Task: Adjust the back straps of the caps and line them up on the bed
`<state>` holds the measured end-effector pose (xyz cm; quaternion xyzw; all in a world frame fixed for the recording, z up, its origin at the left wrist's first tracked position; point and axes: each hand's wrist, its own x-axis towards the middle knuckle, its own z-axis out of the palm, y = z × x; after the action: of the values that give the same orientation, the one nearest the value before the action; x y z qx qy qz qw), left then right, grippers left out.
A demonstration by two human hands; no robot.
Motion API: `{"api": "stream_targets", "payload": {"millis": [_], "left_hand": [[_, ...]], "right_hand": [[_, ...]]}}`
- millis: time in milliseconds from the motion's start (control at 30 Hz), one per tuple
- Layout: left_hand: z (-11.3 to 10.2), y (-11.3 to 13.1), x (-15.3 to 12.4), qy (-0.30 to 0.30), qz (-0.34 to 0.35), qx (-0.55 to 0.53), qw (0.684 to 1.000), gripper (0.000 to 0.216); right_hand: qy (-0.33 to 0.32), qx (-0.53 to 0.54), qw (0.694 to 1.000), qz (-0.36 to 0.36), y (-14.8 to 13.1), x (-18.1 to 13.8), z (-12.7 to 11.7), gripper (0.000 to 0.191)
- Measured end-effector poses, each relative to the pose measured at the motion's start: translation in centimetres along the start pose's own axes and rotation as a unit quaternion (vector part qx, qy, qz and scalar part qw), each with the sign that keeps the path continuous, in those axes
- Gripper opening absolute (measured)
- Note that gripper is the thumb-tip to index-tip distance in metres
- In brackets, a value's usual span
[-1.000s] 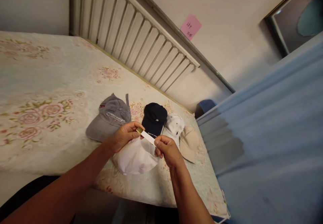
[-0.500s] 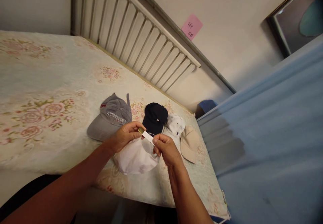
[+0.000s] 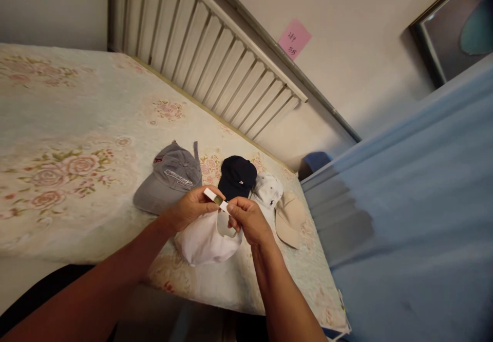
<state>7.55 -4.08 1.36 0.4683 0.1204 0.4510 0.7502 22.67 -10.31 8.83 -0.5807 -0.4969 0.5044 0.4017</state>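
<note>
A white cap (image 3: 202, 242) lies upside down at the near edge of the bed, its white back strap (image 3: 214, 197) lifted up. My left hand (image 3: 191, 207) pinches the strap by its small brass buckle. My right hand (image 3: 246, 220) pinches the strap's other end, and the two hands are close together above the cap. Behind them on the bed lie a grey cap (image 3: 168, 177), a dark navy cap (image 3: 236, 176), a white patterned cap (image 3: 267, 188) and a beige cap (image 3: 288, 216).
The bed (image 3: 69, 141) has a floral cover and a slatted headboard (image 3: 215, 59) against the wall. A pink note (image 3: 294, 38) sticks on the wall. A blue sheet (image 3: 416, 208) fills the right side. A dark framed panel (image 3: 454, 23) hangs at top right.
My right hand has slid left along the strap towards my left hand, so the strap's free end now pokes out past the buckle on the left.
</note>
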Motion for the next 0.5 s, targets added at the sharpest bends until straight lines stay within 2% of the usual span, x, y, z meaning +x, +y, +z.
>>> {"api": "stream_targets", "payload": {"millis": [133,300,367,500], "left_hand": [[-0.5,0.2,0.1,-0.032,-0.015,0.06,0.998,0.027],[-1.1,1.1,0.1,-0.056,-0.038,0.23,0.971,0.027],[-1.1,1.3,-0.1,-0.062,-0.049,0.234,0.969,0.026],[-1.1,1.5,-0.4,-0.074,-0.063,0.158,0.983,0.022]], "right_hand": [[-0.012,-0.017,1.0,0.0,-0.1,0.3,-0.2,0.026],[-0.03,-0.027,0.999,0.017,0.6,0.5,-0.9,0.028],[-0.031,-0.02,0.999,0.024,1.0,0.6,-1.1,0.029],[-0.026,-0.013,0.999,0.029,1.7,0.5,-1.4,0.03]]}}
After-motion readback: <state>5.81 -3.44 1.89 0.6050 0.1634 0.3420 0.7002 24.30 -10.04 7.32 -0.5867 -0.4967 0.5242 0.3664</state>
